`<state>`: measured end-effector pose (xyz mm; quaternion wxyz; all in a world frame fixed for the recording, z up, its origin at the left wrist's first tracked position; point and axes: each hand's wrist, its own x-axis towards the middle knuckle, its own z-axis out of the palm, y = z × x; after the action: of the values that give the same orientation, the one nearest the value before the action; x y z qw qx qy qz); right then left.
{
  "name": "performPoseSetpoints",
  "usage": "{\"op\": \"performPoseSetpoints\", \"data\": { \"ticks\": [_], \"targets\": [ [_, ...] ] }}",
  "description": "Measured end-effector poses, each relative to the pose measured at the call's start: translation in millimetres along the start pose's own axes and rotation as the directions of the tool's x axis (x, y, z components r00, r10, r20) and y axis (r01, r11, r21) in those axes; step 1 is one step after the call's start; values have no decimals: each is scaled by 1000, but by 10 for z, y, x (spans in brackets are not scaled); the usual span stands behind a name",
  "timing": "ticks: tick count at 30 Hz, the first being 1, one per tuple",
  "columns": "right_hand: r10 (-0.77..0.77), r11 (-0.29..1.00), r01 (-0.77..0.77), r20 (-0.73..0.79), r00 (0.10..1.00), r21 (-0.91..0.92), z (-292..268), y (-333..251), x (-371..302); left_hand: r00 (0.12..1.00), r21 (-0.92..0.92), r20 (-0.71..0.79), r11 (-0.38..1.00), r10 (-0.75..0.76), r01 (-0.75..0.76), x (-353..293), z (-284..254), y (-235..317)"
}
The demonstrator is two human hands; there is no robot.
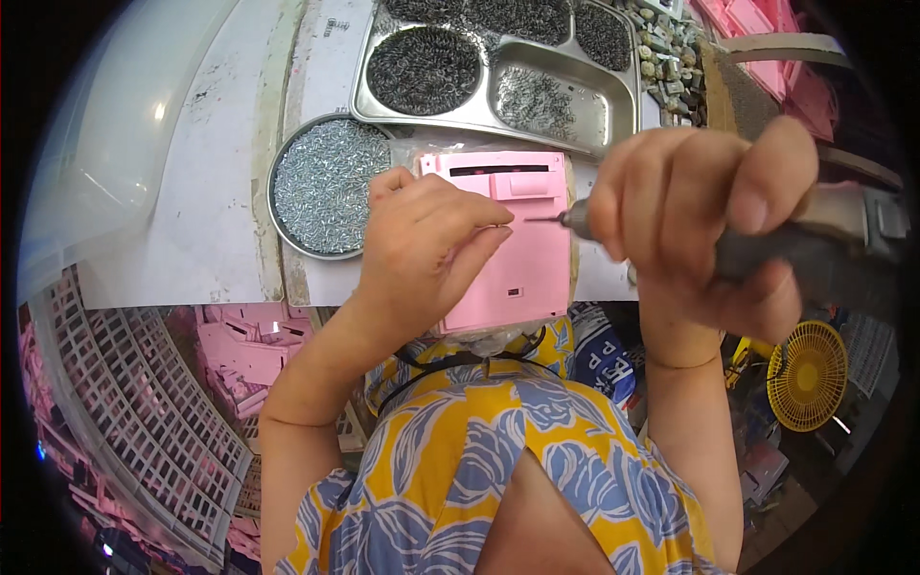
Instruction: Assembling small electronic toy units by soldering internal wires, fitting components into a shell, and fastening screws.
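My left hand is closed in a pinch over a pink plastic housing, thumb and forefinger together. A tiny dark speck shows at the fingertips, too small to name. In my right hand is a power screwdriver, gripped around its grey and black body. Its thin bit points left at the pinched fingertips, a short gap away. The housing lies at the table's near edge, with a long dark slot and a raised block at its far end. Beside my left wrist stands a round metal pan full of small silvery screws.
A steel compartment tray behind the housing holds dark springs and other small metal parts. Small metal pieces are heaped to its right. A grey plastic basket and pink parts sit lower left; a yellow round fan-like grille stands lower right.
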<state>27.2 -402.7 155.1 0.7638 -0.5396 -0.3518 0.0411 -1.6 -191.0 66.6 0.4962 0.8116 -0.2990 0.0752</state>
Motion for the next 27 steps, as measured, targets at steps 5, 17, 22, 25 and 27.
{"op": "performPoseSetpoints", "data": {
  "ticks": [5,17,22,25,27],
  "targets": [
    [59,998,-60,-116,991,-7,288,86,-8,999,-51,-32,998,-39,37,-76,-28,8],
    [41,999,-41,-29,999,-7,161,290,93,969,628,-10,752,-249,199,-252,-656,-520],
    [28,999,-29,30,999,37,107,332,113,974,562,21,809,-225,174,-299,-693,-612],
    [29,999,-31,39,999,42,83,333,108,986,576,111,816,-123,37,-304,-658,-647],
    [35,998,-36,25,999,46,86,329,103,992,557,76,830,-99,41,-273,-672,-653]
  ]
}}
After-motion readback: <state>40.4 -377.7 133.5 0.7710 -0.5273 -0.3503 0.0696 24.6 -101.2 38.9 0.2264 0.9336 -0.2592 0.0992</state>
